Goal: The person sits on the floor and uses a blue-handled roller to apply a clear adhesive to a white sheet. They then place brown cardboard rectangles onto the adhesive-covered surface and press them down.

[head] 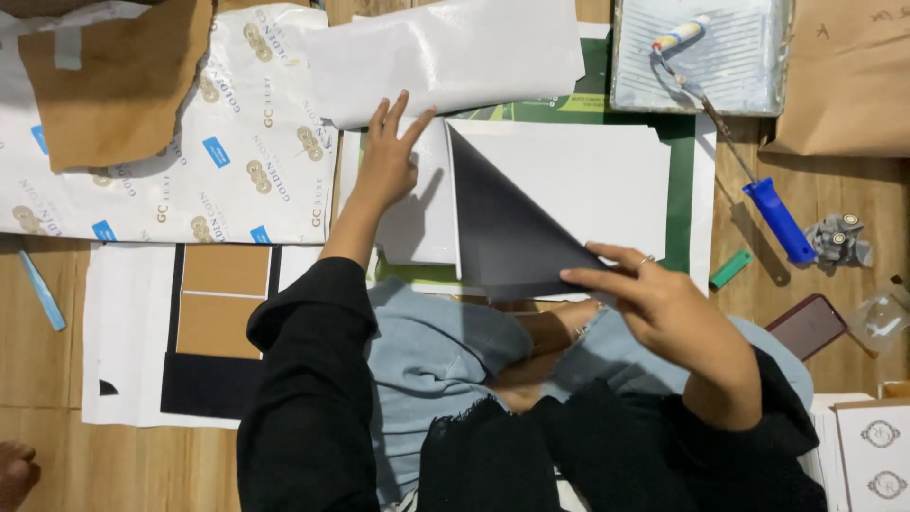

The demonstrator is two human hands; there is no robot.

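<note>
Peeling back one corner, your right hand (664, 303) pinched the lower right corner of the white sheet (569, 180), thumb and fingers closed on the folded-over flap (507, 237), whose underside was dark grey. That sheet lay on the floor straight ahead of your knees, over a green mat (679, 190). It looked thin, light and limp, probably easy to crease or tear; you would have done best to hold it at a corner or edge, as you did, with the rest weighted flat. Your left hand (389, 161) did that work: fingers spread apart, palm down, pressing the sheet's upper left part and gripping nothing.

Counted outward: one folded sheet, one glossy white sheet (445, 52) above it, one printed wrapping sheet (237, 142) to the left with one torn brown paper (114, 76) on it. To the right lay one paint roller (739, 142) with a blue handle, its head in one grey tray (768, 85); one small green block (730, 269); one dark phone (807, 325). At left lay one pale blue strip (41, 289).
</note>
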